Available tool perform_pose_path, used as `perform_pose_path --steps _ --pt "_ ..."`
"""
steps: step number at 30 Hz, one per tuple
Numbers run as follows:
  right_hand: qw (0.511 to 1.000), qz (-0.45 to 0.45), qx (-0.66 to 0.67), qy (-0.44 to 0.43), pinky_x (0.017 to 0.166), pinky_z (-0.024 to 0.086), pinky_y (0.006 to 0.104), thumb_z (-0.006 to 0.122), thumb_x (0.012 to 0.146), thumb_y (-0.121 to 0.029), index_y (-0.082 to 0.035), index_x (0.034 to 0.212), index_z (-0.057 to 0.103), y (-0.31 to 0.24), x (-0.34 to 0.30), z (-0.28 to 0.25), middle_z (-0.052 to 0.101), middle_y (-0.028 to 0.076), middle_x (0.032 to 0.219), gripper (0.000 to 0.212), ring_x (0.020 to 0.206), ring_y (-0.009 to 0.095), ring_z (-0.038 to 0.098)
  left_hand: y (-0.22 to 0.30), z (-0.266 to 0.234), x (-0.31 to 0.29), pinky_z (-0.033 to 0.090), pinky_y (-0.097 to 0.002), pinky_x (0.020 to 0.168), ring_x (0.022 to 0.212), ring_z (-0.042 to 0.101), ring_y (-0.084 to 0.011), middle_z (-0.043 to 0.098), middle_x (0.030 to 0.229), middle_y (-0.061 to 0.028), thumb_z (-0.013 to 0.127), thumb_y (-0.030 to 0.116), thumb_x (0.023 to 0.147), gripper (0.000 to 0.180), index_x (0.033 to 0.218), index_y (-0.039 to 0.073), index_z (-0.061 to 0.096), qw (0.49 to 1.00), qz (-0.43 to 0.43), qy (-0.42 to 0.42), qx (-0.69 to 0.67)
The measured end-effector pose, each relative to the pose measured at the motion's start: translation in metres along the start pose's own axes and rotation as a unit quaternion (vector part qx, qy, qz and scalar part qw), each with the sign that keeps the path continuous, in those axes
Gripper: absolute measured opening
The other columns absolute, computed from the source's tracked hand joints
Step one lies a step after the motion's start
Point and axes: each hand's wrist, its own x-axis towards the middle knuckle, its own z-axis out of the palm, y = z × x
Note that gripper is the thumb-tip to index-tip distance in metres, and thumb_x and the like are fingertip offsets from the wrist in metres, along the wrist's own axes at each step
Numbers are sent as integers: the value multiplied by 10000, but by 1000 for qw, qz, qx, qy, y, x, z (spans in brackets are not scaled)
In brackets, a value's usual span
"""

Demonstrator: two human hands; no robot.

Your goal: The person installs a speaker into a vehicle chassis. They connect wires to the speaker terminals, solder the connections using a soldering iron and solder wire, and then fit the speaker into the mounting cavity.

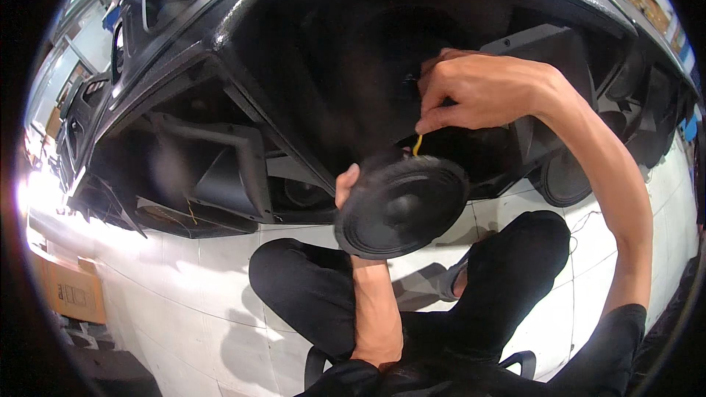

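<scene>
A round black speaker driver (401,208) is tilted in front of a large black speaker cabinet (316,66), its cone facing me. My left hand (347,185) grips the driver from behind and below; the thumb shows at its left edge while the other fingers are hidden behind it. Above the driver, my right hand (471,94) pinches a short yellow wire (418,145) between thumb and fingers. That wire runs down to the back of the driver, where its end cannot be seen. The cabinet's inside is dark behind both hands.
Another black cabinet (198,154) with a horn flare stands at the left. A second round black driver (565,178) rests at the right below the cabinets. A cardboard box (70,287) sits at the far left on the pale tiled floor (184,272). My knees are bent below the cabinet.
</scene>
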Motion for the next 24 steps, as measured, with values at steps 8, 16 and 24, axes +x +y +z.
perform_pose_path --steps 8,16,24 --pt "996 -26 -61 64 1137 373 414 707 915 -201 -38 904 793 -8 3 2 737 127 910 184 968 298 661 -13 -98 7 522 -326 987 1085 659 -223 686 1173 -117 578 261 989 344 1232 19 611 941 223 100 232" --pt "989 -45 -98 101 1150 374 434 720 894 -161 -63 868 794 -10 -8 10 738 120 921 126 1033 298 668 -21 -45 9 514 -319 993 1062 667 -219 691 1158 -124 531 302 999 377 1247 28 606 924 159 140 318" --pt "950 -64 -122 280 901 562 424 793 794 -88 -17 998 759 -27 -42 33 710 173 1059 219 1049 312 661 -15 -76 24 573 -339 848 949 704 -253 714 1112 -153 551 380 950 454 1175 -4 644 991 95 91 22"
